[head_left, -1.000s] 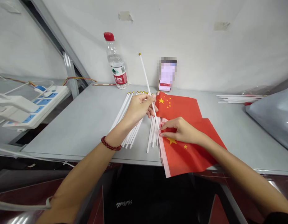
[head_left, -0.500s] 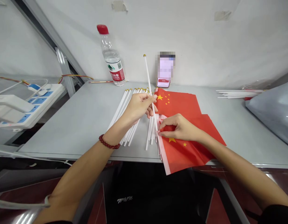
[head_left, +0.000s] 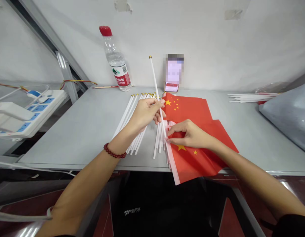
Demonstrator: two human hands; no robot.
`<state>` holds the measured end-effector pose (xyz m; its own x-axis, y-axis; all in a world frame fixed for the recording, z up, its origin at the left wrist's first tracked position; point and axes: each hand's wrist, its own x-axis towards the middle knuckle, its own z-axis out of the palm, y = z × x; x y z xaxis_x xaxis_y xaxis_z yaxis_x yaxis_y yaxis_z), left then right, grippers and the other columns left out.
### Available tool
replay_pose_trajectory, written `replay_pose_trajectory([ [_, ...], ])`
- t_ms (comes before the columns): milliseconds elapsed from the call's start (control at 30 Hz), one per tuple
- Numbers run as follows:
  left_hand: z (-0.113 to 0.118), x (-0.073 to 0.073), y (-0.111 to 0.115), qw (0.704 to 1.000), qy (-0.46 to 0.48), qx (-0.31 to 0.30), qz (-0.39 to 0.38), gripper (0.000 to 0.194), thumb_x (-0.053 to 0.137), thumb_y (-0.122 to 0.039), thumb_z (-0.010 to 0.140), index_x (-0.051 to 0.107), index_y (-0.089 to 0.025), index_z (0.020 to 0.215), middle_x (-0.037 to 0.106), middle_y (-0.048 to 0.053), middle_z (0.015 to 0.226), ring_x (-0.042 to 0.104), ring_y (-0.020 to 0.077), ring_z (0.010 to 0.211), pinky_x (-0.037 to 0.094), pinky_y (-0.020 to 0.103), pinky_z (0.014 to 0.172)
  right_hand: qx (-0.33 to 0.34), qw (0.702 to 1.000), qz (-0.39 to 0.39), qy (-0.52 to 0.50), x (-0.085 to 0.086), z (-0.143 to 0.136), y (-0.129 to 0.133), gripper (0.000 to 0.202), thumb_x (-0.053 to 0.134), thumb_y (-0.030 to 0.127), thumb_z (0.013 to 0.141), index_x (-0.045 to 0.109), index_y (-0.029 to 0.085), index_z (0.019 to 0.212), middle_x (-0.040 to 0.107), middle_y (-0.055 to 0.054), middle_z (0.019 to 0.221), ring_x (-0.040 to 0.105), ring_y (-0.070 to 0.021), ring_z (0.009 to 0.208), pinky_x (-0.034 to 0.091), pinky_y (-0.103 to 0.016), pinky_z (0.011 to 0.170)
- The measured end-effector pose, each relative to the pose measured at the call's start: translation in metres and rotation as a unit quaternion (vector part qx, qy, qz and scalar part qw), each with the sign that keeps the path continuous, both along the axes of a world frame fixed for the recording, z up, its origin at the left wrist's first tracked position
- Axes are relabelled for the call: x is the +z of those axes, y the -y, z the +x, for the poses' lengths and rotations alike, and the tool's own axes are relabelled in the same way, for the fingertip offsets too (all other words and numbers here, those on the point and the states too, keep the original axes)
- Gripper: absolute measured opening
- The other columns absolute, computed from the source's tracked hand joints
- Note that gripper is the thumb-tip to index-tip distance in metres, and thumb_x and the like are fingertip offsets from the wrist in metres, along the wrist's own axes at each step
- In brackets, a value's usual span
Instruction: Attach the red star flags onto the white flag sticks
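My left hand point(head_left: 150, 112) pinches a white flagpole point(head_left: 154, 76) with a gold ball on top, tilted with its lower end toward me. That lower end meets the top corner of the white sleeve on a red flag point(head_left: 199, 164) with yellow stars. At this corner my right hand point(head_left: 188, 134) grips the flag between thumb and fingers. Whether the pole's tip is inside the sleeve I cannot tell. More red flags point(head_left: 191, 108) lie stacked behind. Several white flagpoles point(head_left: 125, 115) with gold tips lie on the table under and beside my left hand.
A water bottle point(head_left: 117, 65) and an upright phone point(head_left: 172, 74) stand by the wall. At the left is a power strip point(head_left: 43, 105) with plugs. To the right, white sticks point(head_left: 251, 97) lie beside a grey plastic bag point(head_left: 288, 112). The grey table point(head_left: 68, 138) ends close to me.
The view has shifted slightly. Both hands keep their grips, and the pole and flag stay almost in the same place relative to each other.
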<state>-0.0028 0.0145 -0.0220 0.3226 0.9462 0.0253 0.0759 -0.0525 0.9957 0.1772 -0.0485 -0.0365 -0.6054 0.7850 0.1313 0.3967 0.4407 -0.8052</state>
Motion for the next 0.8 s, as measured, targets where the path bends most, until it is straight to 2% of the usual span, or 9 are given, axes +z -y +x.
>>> replay_pose_trajectory([
  [167, 0.0010, 0.0027, 0.0004, 1.000, 0.011, 0.016, -0.001, 0.024, 0.061, -0.036, 0.087, 0.058, -0.015, 0.074, 0.065, 0.002, 0.059, 0.054, 0.0073, 0.040, 0.042, 0.018, 0.038, -0.002, 1.000, -0.026, -0.014, 0.0024, 0.0001, -0.0001, 0.019, 0.059, 0.028, 0.087, 0.070, 0.015, 0.082, 0.059, 0.002, 0.063, 0.042, -0.0066, 0.053, 0.035, -0.022, 0.053],
  [400, 0.0017, 0.0058, 0.0014, 0.999, 0.011, 0.035, -0.015, 0.023, 0.059, -0.032, 0.089, 0.058, -0.013, 0.075, 0.064, 0.002, 0.059, 0.055, 0.0073, 0.041, 0.042, 0.018, 0.038, -0.002, 0.997, -0.064, -0.054, 0.0035, 0.0020, -0.0005, 0.020, 0.059, 0.030, 0.088, 0.068, 0.015, 0.079, 0.058, 0.001, 0.066, 0.044, -0.0083, 0.059, 0.037, -0.024, 0.057],
  [800, 0.0009, 0.0050, -0.0004, 0.997, -0.028, 0.061, -0.048, 0.024, 0.062, -0.030, 0.087, 0.057, -0.014, 0.070, 0.061, 0.003, 0.055, 0.055, 0.0084, 0.040, 0.040, 0.017, 0.036, -0.006, 0.997, -0.057, -0.058, 0.0059, 0.0040, 0.0000, 0.023, 0.059, 0.034, 0.088, 0.068, 0.015, 0.080, 0.062, -0.002, 0.071, 0.048, -0.0094, 0.061, 0.039, -0.024, 0.058],
])
